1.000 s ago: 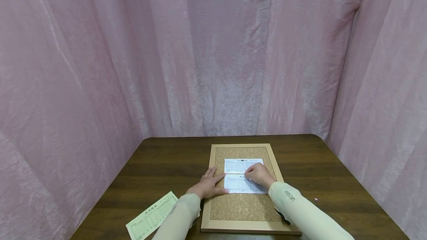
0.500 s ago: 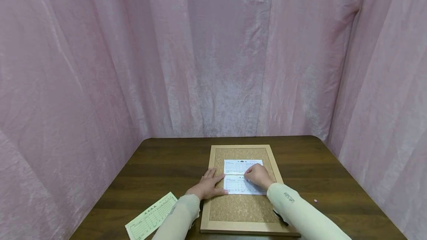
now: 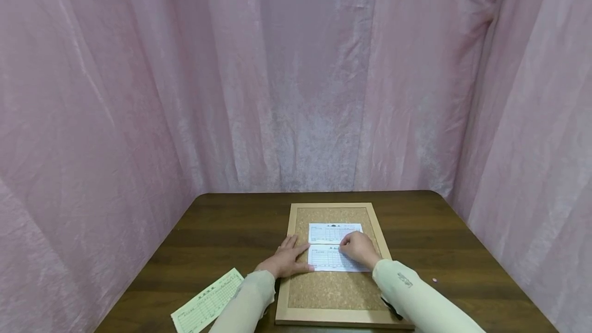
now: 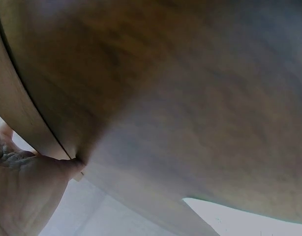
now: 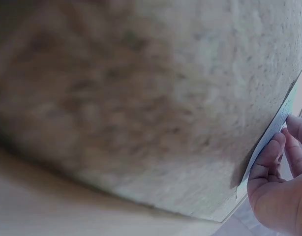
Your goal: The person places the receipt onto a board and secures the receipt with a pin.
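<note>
A wood-framed cork board [image 3: 333, 292] lies on the dark table, with two white printed slips on it, one above the other. My left hand [image 3: 287, 260] lies flat with straight fingers on the left end of the lower slip [image 3: 326, 261] and the frame. My right hand [image 3: 358, 248] sits on that slip's upper edge, just below the upper slip [image 3: 330, 232], with its fingers curled down. In the right wrist view its fingertips [image 5: 271, 157] meet the paper's edge over the cork. What lies under the fingertips is hidden.
A green printed slip [image 3: 205, 302] lies at the table's front left. A tiny pink object [image 3: 433, 280] sits on the table right of the board. A dark item [image 3: 390, 308] shows under my right forearm. Pink curtains close in the table on three sides.
My right hand has edged slightly left along the lower slip's upper edge. The left hand stays flat in the same place.
</note>
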A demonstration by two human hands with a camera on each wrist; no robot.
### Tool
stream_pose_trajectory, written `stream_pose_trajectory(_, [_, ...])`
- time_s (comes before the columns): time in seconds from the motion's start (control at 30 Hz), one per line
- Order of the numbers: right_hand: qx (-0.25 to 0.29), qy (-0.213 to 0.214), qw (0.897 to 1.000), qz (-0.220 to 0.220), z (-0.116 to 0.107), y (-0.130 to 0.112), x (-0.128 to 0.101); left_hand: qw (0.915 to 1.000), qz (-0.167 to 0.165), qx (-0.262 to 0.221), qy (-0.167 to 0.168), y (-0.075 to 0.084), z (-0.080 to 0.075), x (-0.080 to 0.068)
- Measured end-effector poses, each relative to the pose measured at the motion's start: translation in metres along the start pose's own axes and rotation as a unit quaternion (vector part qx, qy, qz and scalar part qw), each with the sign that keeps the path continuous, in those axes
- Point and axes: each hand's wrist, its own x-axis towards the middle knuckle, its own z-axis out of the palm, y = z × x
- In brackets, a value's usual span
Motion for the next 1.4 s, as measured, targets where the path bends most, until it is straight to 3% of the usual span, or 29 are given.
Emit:
stream_pose_trajectory(0.33, [0.005, -0.018, 1.0, 0.017, -0.014, 0.012, -0.011, 0.9998, -0.009, -0.014, -0.012, 0.007, -0.006, -0.004])
stream_pose_trajectory(0.9, [-0.022, -0.037, 0.999, -0.031, -0.033, 0.018, -0.037, 0.9992, 0.024, -0.03, 0.002, -0.003, -0.008, -0.005])
stream_pose_trajectory(1.17, [-0.035, -0.042, 0.996, -0.064, -0.038, 0.024, -0.046, 0.9999, -0.003, -0.01, 0.006, -0.007, -0.015, -0.01])
stream_pose_trajectory(1.4, [-0.047, -0.017, 0.998, -0.048, -0.047, 0.029, -0.05, 0.9999, -0.006, -0.015, -0.002, -0.015, -0.024, -0.02])
